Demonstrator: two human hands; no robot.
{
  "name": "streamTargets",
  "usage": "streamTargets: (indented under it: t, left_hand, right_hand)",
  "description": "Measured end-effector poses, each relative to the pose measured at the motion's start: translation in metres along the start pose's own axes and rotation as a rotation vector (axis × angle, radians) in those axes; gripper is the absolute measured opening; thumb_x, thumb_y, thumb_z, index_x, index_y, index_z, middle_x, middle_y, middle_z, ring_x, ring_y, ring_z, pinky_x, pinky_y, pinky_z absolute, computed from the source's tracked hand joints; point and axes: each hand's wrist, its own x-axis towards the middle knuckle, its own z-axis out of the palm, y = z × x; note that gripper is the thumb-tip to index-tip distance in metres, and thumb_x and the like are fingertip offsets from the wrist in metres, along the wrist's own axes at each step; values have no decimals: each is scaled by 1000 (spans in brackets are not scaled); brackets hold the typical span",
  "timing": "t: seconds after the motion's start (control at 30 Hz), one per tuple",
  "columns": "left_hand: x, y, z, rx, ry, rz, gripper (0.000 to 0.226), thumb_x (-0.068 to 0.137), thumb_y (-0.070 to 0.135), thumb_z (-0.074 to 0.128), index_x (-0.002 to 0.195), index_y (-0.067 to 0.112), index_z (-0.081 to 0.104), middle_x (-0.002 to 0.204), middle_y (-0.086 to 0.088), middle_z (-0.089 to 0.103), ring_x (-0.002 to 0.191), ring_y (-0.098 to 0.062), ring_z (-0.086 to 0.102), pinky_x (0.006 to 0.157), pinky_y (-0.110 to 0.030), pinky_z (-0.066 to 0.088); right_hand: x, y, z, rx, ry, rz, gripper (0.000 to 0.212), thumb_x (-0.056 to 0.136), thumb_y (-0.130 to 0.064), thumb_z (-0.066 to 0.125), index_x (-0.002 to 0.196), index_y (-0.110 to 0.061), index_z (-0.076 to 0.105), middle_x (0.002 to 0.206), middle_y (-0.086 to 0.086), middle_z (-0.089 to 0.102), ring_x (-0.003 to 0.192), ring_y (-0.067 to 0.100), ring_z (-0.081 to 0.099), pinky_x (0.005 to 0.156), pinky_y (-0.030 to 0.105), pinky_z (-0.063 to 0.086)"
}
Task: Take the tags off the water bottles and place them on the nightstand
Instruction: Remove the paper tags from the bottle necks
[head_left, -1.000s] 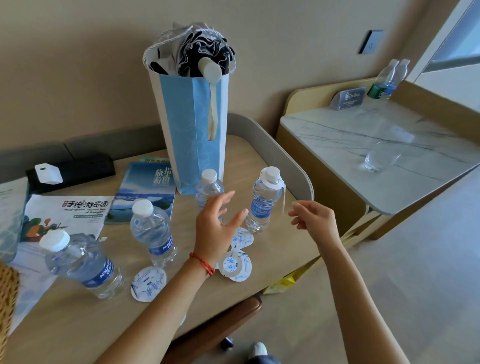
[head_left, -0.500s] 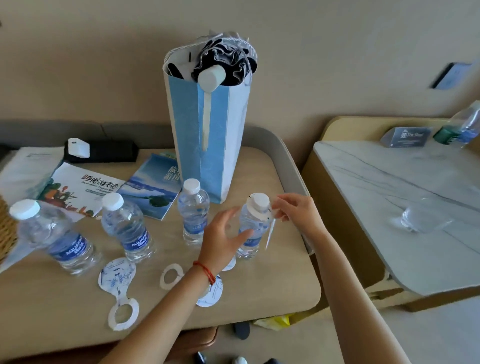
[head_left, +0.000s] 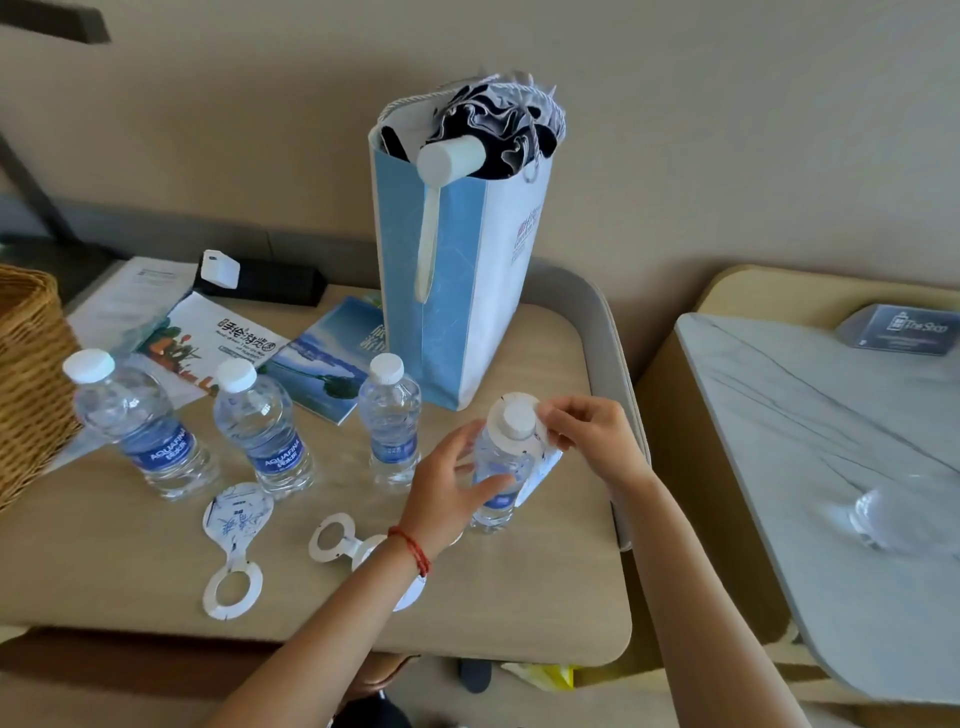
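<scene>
A wicker basket (head_left: 28, 384) is cut off by the left edge. The left forearm covers part of a loose paper tag (head_left: 332, 540) on the table. A clear object (head_left: 883, 519) on the marble surface is too blurred to identify.

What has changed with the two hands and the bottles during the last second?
Both hands reached in: the left hand now holds the rightmost bottle, and the right hand pinches its tag at the neck. The other three bottles and the removed tags stayed put.
</scene>
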Motion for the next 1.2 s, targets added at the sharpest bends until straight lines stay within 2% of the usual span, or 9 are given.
streamTargets:
  t: [0.17,0.27,0.37,0.47,0.63,0.73,0.9,1.07,1.2]
  left_hand:
    - [1,-2,0,54,-4,-2,61,70,9,78,124,10,51,119,-4,60,109,-13,55,84,-5,43]
    - [2,-3,-1,72,-7,5,59,69,13,78,122,11,52,120,-5,61,109,-15,57,89,-14,46]
    - [3,-2,-2,49,-23,2,56,69,12,78,120,20,53,116,3,61,103,0,59,86,-13,47]
    - [2,0,-1,48,-25,17,57,70,9,77,113,34,49,108,21,56,95,18,54,79,-3,43]
    - [3,-1,-2,48,-34,24,56,72,8,75,115,32,48,111,13,59,99,12,57,81,-5,43]
    - [2,-1,-2,45,-29,31,56,72,7,75,114,32,47,111,22,52,97,20,52,78,-1,41]
    - [2,-1,-2,55,-28,31,57,73,9,75,118,29,47,113,15,53,104,7,50,80,-1,41]
    - [1,0,-2,71,-26,39,59,73,11,75,121,28,46,118,10,53,105,1,51,81,-3,42]
    - [-1,0,-1,79,-2,48,63,73,12,75,126,26,44,123,8,51,109,-3,50,86,-6,42]
  right_hand:
    - [-3,-13,-1,48,-38,-97,19,85,-4,61,69,-11,67,53,-6,61,47,0,48,49,14,40]
    - [-9,-18,-4,39,-75,-134,19,84,-5,62,69,-14,68,51,-11,62,48,1,49,50,13,40]
    - [-17,-10,-14,45,-72,-116,15,84,-6,62,71,-8,68,49,-9,60,48,2,48,51,14,40]
    - [-28,16,-23,79,-50,-25,19,85,-6,61,67,-8,67,47,-7,58,47,4,48,52,14,40]
    - [-40,74,-24,26,13,217,18,85,-10,63,69,-7,68,53,0,58,50,9,48,53,18,41]
    - [-38,104,-16,-37,80,350,14,84,-13,65,73,-5,68,56,1,61,50,9,51,50,14,44]
    - [-32,143,1,-115,205,496,18,85,-16,64,71,-6,66,52,0,58,46,10,49,50,22,44]
    - [-26,157,7,-247,236,523,16,85,-24,62,73,-15,66,60,0,64,52,12,57,61,34,54]
    - [-23,146,10,-317,310,469,13,85,-28,61,81,-16,63,65,-12,59,59,7,56,54,25,47]
